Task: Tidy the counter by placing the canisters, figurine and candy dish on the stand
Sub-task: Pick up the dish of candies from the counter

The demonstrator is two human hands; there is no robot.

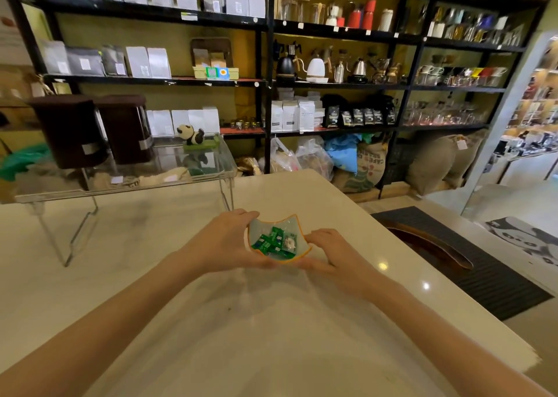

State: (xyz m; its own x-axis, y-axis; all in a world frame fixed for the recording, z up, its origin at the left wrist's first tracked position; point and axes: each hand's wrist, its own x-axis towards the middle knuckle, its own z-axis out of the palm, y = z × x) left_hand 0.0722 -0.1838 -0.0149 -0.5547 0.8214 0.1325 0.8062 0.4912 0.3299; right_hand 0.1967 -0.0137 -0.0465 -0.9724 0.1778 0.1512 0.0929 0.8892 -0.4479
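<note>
A small white candy dish [297,229] with an orange rim holds green wrapped candies in the middle of the white counter [271,321]. My left hand [223,241] cups its left side and underside. My right hand [332,251] wraps its right side. A clear acrylic stand [129,182] sits at the counter's far left. On top of it stand two dark brown canisters [71,131] [126,128] side by side, with a panda figurine [193,137] on a green base to their right.
Black shelving [268,82] with bags, kettles and glassware fills the wall behind the counter. Sacks and plastic bags lie on the floor below it. A dark ribbed mat [489,279] with a curved wooden piece lies off the counter's right edge.
</note>
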